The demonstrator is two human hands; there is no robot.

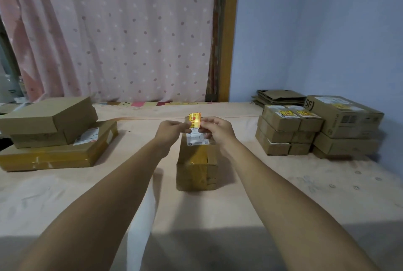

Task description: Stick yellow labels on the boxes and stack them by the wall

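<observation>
- Two grips meet: your left grip (172, 128) and right grip (218, 130) both pinch a yellow label (194, 120), held just above the taped cardboard box (196, 170) on the counter (283, 183).
- Labelled boxes (287, 131) sit stacked by the blue wall (316, 30) at your right.

Head view, forward and down

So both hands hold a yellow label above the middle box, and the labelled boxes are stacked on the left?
Not quite: the head view shows the labelled boxes stacked on the right, by the wall. The left hand and right hand do hold the label above the middle box.
</observation>
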